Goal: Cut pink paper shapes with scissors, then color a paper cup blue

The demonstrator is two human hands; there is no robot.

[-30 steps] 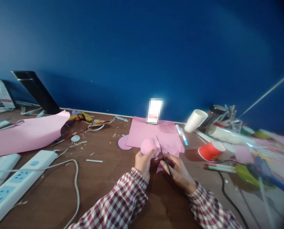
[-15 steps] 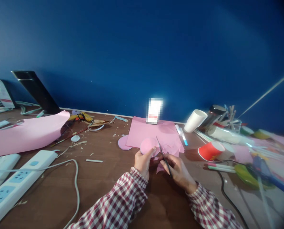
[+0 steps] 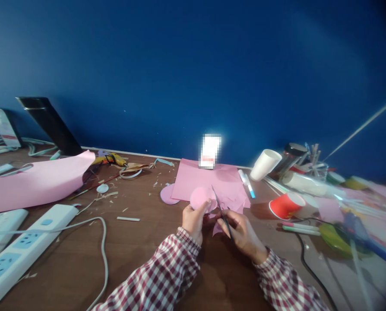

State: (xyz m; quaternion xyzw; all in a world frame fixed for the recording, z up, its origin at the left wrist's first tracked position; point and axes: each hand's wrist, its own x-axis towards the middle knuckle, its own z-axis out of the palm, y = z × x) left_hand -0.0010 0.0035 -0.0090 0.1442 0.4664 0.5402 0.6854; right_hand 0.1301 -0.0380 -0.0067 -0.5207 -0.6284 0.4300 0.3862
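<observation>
My left hand is closed on a round pink paper piece and holds it up over the brown table. My right hand grips black scissors, whose blades point up and away along the right edge of the pink piece. Small pink offcuts lie under and beyond both hands. A pink paper sheet lies flat just behind them, with a cut pink disc at its left edge.
White power strips and a white cable lie at the left, with a large pink sheet behind them. At the right are a red paper cup, a white cup, markers, jars and a black cable.
The hands and the pink piece have barely shifted; the round piece has turned slightly to the left against the scissor blades.
</observation>
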